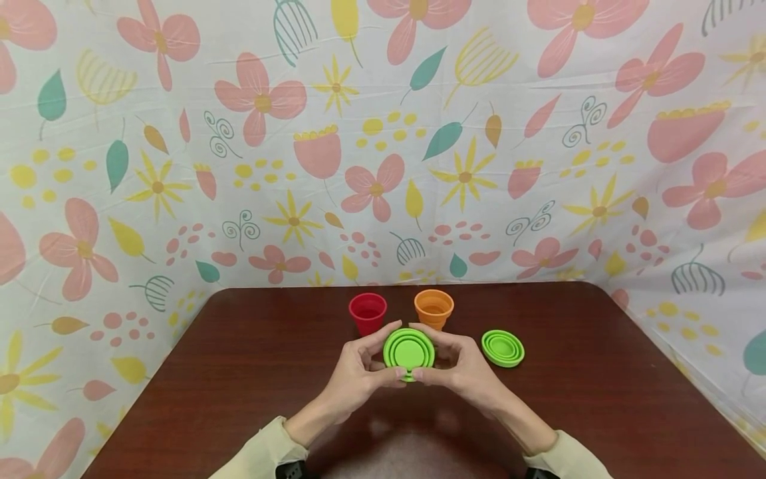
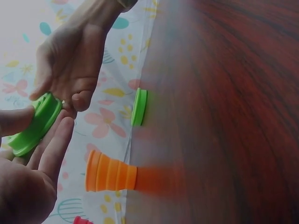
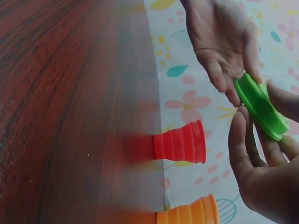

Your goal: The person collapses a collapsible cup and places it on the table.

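Both hands are on it now: left hand [image 1: 361, 372] and right hand [image 1: 459, 370] grip one collapsed green cup [image 1: 409, 354] between them, thumbs on the near edge, fingertips up at the far edge, and it's held up off the counter [image 1: 263, 379]! Head view has its face square on, ring inside ring, all nested flat. Switch to the wrist views and we get what the head can't give us: the cup from the side, a shallow disc, tilted, with fingers spread along its underside.

Behind the hands stand two more, mouths up: a red cup [image 1: 368, 311] on the left, an orange cup [image 1: 434, 309] on the right, lower parts partly covered by fingers from the head. Over to the left wrist, and there's the orange one's whole stepped side, the red one just a sliver at the bottom edge. Right wrist flips it: the red one's tiers in full, the orange one cut by the frame!

Out to the right, well apart from both uprights, lies a second green cup [image 1: 503, 348], also folded flat; head shows its rings, left wrist only its thin edge against the flowered cloth [image 1: 263, 166].
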The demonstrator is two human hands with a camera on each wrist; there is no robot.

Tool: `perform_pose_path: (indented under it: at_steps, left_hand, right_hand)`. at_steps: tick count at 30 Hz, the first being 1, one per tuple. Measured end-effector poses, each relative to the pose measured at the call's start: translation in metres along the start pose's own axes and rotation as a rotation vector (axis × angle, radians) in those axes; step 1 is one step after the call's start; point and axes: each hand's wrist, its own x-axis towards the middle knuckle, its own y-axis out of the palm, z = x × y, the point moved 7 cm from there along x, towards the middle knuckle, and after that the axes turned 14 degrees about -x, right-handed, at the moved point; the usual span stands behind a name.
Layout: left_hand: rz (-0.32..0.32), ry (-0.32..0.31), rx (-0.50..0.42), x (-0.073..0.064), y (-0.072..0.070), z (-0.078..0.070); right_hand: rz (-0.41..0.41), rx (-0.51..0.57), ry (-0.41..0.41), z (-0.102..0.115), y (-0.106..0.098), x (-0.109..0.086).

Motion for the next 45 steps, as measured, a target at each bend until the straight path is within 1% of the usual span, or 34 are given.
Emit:
perform_pose_path:
  at_steps: [5, 9, 13, 18, 23, 27, 31, 39, 45]
  left_hand:
    - [-0.011, 0.006, 0.011, 0.000, -0.001, -0.002]
    - [-0.004, 0.009, 0.027, 0.000, -0.001, -0.002]
    - [0.003, 0.017, 0.039, 0.001, -0.001, -0.003]
    - [0.003, 0.021, 0.056, 0.001, 0.001, -0.006]
    - [0.006, 0.040, 0.085, 0.000, 0.001, -0.008]
    - [0.000, 0.064, 0.132, 0.001, 0.000, -0.010]
    - [-0.013, 0.066, 0.166, 0.000, -0.001, -0.010]
    - [-0.032, 0.018, 0.103, 0.001, -0.002, -0.009]
    - [-0.034, 0.020, 0.087, 0.001, -0.002, -0.010]
  right_hand:
    - [-0.044, -0.046, 0.039, -0.001, -0.005, -0.002]
    - [-0.055, -0.039, 0.036, 0.000, -0.006, -0.003]
    - [-0.060, -0.038, 0.011, 0.002, -0.008, -0.003]
    - [-0.057, -0.061, -0.044, 0.006, -0.010, -0.004]
    - [-0.048, -0.046, -0.105, 0.010, -0.010, -0.003]
    - [-0.052, -0.028, -0.130, 0.013, -0.010, -0.003]
    - [-0.077, -0.047, -0.145, 0.013, -0.011, -0.004]
    - [-0.151, -0.171, -0.187, 0.015, -0.014, -0.007]
    - [-0.199, -0.228, -0.209, 0.019, -0.014, -0.010]
